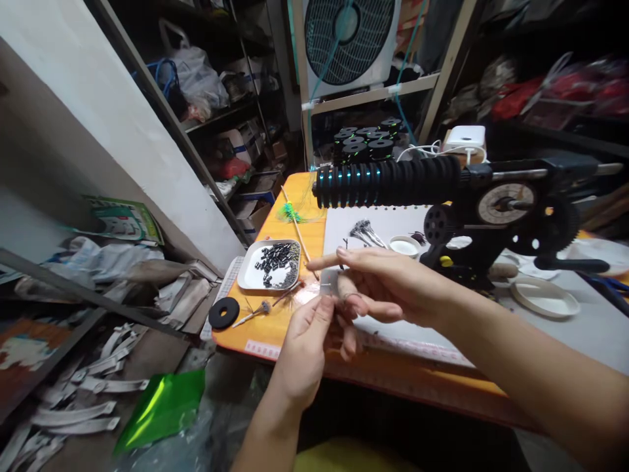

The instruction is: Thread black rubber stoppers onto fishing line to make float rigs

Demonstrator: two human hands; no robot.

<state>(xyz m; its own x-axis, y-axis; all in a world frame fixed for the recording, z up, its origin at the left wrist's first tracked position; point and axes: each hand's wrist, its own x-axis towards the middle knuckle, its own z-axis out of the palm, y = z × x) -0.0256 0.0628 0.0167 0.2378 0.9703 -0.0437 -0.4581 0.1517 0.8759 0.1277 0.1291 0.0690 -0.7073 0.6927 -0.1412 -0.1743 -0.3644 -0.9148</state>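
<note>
My left hand pinches a small greyish, see-through square piece between thumb and fingers. Just right of it, my right hand has its fingers spread, the index finger reaching left above the piece. Whether the right fingertips touch the piece, I cannot tell. Beyond my hands stands a white tray of small black tube-like parts and tiny grey bits. Left of my left hand lie a black foam ring and a small stick with a grey tuft-like end.
A black winding machine with a spool-lined shaft overhangs the table's right side. A thin wooden stick, bundled grey-headed pieces and a small white dish lie behind my hands. A fan stands at the back.
</note>
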